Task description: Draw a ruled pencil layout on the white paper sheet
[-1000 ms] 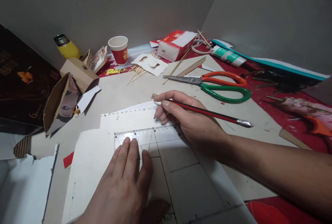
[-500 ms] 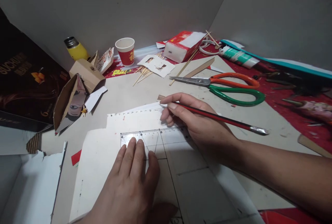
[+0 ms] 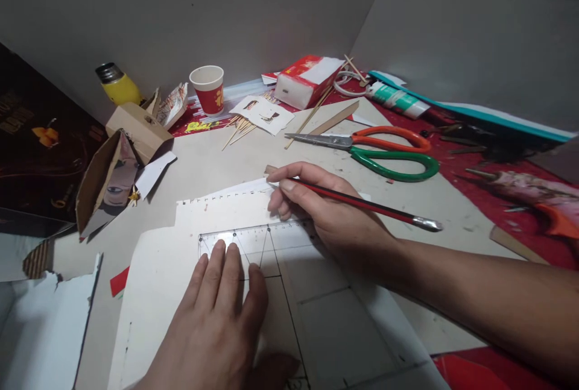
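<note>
Left hand (image 3: pixel 217 323), fingers flat, pins clear ruler (image 3: pixel 253 239) on white card (image 3: pixel 154 281) at frame centre; right hand (image 3: pixel 335 215) grips pencil (image 3: pixel 362 202); several lines ruled, more unmarked.

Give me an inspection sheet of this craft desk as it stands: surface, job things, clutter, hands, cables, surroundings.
Surface: pale, scuffed tabletop with a red patterned cover at the right.
Job's things: clear plastic ruler lies flat on the white cardboard sheet; pencilled lines run across the sheet.
Clutter: orange-and-green-handled scissors, red paper cup, red-and-white tissue pack, yellow flask, thin wooden sticks, brown cardboard scraps.
Hands: left hand presses flat on the ruler; right hand grips a red-and-black pencil, tip near the ruler's far edge.
Cables: white cord coiled behind the tissue pack.
Surroundings: plain grey walls meeting in a corner.
</note>
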Action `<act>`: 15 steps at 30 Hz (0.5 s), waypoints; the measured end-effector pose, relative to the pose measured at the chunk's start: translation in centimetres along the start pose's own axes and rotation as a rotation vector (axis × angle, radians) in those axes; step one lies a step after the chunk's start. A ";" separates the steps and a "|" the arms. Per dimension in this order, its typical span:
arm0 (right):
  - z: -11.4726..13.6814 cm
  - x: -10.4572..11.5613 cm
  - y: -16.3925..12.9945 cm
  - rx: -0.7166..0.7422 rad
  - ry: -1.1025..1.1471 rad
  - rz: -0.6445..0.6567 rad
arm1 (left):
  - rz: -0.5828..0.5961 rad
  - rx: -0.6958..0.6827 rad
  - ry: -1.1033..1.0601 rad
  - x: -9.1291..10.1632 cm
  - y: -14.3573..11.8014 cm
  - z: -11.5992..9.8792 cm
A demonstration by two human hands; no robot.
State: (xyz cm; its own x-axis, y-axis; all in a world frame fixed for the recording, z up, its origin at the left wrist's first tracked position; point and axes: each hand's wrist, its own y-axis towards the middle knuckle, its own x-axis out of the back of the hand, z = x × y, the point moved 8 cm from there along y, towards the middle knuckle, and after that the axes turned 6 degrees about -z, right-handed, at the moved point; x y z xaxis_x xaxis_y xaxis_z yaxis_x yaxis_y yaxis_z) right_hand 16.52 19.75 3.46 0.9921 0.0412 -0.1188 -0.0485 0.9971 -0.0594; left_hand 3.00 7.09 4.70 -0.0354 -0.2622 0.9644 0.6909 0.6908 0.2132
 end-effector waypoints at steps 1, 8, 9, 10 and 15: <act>0.0 0.0 0.0 0.002 -0.003 -0.002 | -0.001 -0.008 0.006 0.0 0.0 0.0; 0.2 0.3 0.1 0.020 -0.013 0.003 | 0.000 -0.049 0.025 0.1 0.0 -0.2; 0.2 0.3 0.1 0.022 -0.009 0.001 | 0.001 -0.045 0.021 0.1 0.0 -0.2; 0.2 0.3 0.2 0.021 -0.007 0.000 | 0.003 -0.043 0.015 0.1 0.0 -0.2; 0.1 0.4 0.2 0.013 -0.013 -0.013 | 0.004 -0.044 0.004 0.0 0.0 -0.2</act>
State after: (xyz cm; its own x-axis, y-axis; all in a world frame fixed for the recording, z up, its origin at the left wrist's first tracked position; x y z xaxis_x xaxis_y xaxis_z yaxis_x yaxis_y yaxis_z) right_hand 16.90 19.96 3.53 0.9940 0.0292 -0.1056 -0.0343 0.9983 -0.0476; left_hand 3.15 6.97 4.72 -0.0302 -0.2623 0.9645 0.7221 0.6615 0.2024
